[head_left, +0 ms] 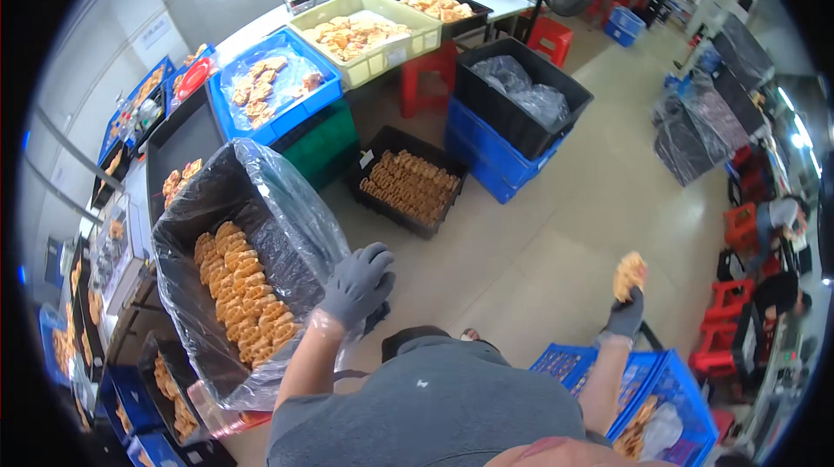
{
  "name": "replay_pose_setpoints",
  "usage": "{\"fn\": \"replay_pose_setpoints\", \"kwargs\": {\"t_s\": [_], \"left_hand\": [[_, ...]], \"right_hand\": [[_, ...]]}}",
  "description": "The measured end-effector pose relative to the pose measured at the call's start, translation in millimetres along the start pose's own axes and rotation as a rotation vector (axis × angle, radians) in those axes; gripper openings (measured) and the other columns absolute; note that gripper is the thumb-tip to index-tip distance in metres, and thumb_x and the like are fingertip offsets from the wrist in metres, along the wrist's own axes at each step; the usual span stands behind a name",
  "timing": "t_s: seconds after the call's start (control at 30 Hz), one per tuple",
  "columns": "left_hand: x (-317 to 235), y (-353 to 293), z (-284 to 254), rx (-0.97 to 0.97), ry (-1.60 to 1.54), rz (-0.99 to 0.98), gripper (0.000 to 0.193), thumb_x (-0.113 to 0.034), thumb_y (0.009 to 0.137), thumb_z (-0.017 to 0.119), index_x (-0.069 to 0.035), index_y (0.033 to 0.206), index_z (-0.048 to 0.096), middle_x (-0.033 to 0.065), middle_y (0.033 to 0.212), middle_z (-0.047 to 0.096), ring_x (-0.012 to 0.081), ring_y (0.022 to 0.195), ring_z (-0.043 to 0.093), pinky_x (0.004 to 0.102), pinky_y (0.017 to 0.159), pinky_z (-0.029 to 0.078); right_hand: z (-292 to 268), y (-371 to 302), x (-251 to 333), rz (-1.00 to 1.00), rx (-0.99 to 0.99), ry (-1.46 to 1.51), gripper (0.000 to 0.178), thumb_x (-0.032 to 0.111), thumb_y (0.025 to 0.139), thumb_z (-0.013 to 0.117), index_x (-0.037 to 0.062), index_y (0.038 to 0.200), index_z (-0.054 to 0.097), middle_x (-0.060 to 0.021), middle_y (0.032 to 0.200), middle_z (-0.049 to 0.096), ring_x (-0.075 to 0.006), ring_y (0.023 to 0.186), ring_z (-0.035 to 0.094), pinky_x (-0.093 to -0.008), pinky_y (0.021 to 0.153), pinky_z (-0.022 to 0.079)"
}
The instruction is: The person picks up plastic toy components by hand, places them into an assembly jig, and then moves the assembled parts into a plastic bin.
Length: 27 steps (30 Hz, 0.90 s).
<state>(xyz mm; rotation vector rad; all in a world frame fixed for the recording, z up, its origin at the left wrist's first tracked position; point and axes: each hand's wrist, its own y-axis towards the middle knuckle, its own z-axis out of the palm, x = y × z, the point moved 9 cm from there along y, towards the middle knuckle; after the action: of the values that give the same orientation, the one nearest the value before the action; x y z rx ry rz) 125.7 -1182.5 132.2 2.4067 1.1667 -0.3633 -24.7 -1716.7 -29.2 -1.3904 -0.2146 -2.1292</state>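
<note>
My right hand (624,317), in a grey glove, is closed on an orange-tan moulded piece (629,272) with a reddish patch, held up above a blue crate (556,361). Its exact kind I cannot make out. At the left, a black crate lined with clear plastic (300,206) holds neat rows of similar orange-tan pieces (243,298). Beside the right edge of that liner is my left hand (358,284), also gloved in grey. Its fingers are loosely bent and apart, with nothing visible in them.
A black crate (369,191) of brown pieces stands on the floor ahead. Beyond it, a black bin (486,102) with plastic bags rests on a blue crate (504,167). Blue (269,130) and cream (365,72) trays of pieces line the left tables. Red stools (725,302) stand right.
</note>
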Motion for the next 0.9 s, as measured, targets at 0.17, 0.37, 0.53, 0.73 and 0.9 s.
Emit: {"fn": "replay_pose_setpoints", "kwargs": {"t_s": [0.17,0.37,0.53,0.73,0.9], "left_hand": [[10.1,34.1,-16.4,-0.105,0.064,-0.199,0.021,-0.01,0.074,0.059,-0.006,0.094,0.055,0.0107,0.099,0.056,0.0313,0.087,0.056,0.0386,0.074,0.047],[69.5,60.9,-30.1,-0.276,0.289,-0.412,0.023,-0.009,0.072,0.062,-0.006,0.095,0.056,0.0115,0.102,0.057,0.0314,0.088,0.058,0.0381,0.075,0.048],[129.1,123.7,-24.2,-0.332,0.283,-0.577,0.022,-0.011,0.074,0.063,-0.006,0.095,0.057,0.0125,0.104,0.057,0.0319,0.092,0.057,0.0387,0.078,0.047],[164.1,205.1,-21.2,-0.306,0.273,-0.645,0.026,-0.012,0.075,0.065,-0.006,0.099,0.056,0.0135,0.109,0.056,0.0325,0.095,0.057,0.0381,0.08,0.047],[170.3,230.0,-6.2,-0.362,0.332,-0.879,0.025,-0.013,0.076,0.063,-0.006,0.099,0.057,0.0149,0.109,0.056,0.0336,0.097,0.056,0.038,0.081,0.047]], "right_hand": [[198.0,104.4,-70.7,0.248,0.288,-0.027,0.024,0.02,0.08,0.061,0.0089,0.101,0.06,-0.0004,0.085,0.061,-0.0082,0.069,0.056,-0.0185,0.053,0.041],[396.8,142.8,-156.0,0.453,0.435,-0.205,0.018,0.028,0.076,0.067,0.0134,0.083,0.058,0.0035,0.059,0.047,-0.0046,0.04,0.038,-0.0185,0.035,0.026],[521.9,196.8,-208.1,0.461,0.489,-0.372,0.021,0.028,0.074,0.068,0.013,0.079,0.055,0.0025,0.055,0.045,-0.0064,0.037,0.038,-0.0205,0.033,0.029],[657.5,308.2,-246.1,0.282,0.468,-0.473,0.023,0.033,0.075,0.067,0.0144,0.071,0.056,0.0008,0.049,0.045,-0.0088,0.034,0.04,-0.0225,0.032,0.031],[797.6,432.7,-310.3,0.116,0.497,-0.433,0.024,0.03,0.074,0.069,0.0092,0.071,0.058,-0.002,0.052,0.05,-0.012,0.036,0.043,-0.0277,0.034,0.031]]}}
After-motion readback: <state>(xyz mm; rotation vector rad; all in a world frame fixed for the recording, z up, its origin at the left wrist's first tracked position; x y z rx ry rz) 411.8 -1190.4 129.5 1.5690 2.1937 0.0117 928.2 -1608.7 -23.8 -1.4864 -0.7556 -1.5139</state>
